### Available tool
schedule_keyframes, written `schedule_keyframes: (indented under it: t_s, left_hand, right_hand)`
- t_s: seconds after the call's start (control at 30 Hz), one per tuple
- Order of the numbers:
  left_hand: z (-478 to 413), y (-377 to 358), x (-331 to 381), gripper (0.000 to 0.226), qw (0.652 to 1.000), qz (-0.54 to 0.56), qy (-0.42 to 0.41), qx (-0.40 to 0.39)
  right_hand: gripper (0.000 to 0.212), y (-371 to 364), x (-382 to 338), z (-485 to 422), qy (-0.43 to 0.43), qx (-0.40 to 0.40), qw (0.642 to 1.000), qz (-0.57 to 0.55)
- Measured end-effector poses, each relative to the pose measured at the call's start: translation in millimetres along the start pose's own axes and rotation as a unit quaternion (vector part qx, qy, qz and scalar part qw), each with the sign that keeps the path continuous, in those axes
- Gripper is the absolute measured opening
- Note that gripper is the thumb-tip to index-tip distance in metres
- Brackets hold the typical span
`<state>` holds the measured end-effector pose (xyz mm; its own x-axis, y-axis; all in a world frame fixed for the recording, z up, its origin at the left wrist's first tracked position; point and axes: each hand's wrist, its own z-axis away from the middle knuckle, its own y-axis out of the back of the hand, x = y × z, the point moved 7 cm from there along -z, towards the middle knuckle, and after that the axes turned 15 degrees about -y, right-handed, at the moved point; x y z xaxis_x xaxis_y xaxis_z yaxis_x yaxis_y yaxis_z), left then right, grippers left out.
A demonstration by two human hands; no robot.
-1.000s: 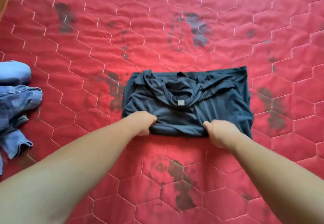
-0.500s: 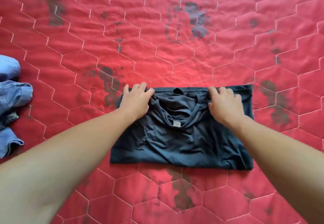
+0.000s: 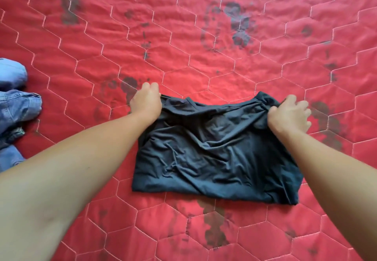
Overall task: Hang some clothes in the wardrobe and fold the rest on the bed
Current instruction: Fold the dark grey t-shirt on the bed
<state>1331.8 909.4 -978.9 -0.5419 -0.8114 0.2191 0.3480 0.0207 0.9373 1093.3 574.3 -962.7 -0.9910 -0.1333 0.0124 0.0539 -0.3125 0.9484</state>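
Note:
A dark navy shirt (image 3: pixel 214 154) lies folded into a rough rectangle in the middle of the red quilted bed (image 3: pixel 183 56). My left hand (image 3: pixel 145 102) grips the shirt's far left corner with curled fingers. My right hand (image 3: pixel 289 113) pinches the far right corner, where the cloth bunches up under the thumb. The far edge sags between the two hands. The collar is folded out of sight.
Blue denim clothes (image 3: pixel 14 105) lie crumpled at the left edge of the bed. The red cover carries several dark stains, one just below the shirt's near edge (image 3: pixel 214 228). Bare quilt stretches beyond the shirt.
The shirt's near half was folded up over the collar. Both hands then slid outward from near the collar to the far corners and took hold there. The tag is now covered.

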Motion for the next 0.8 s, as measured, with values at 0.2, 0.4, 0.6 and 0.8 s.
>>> schedule_keyframes:
  t_s: [0.2,0.4,0.6,0.8]
  left_hand:
    - [16.5,-12.2,-26.8,0.027,0.986,0.130,0.107,-0.019]
    - [84.3,-38.6,-32.7,0.051,0.959,0.233,0.158,-0.041]
    - [164.2,-67.1,-49.1,0.059,0.933,0.275,0.221,-0.068]
    - [182.4,-94.0,-45.6,0.037,0.890,0.396,0.164,-0.155]
  right_hand:
    - [0.033,-36.1,-61.9,136.2,0.525,0.061,0.848,0.037]
    - [0.037,-79.6,-107.4,192.3,0.476,-0.062,0.843,0.242]
    - [0.058,-80.5,-181.8,267.0,0.624,-0.028,0.744,0.235]
    - [0.030,-115.6,-215.0,275.4,0.551,-0.107,0.771,0.301]
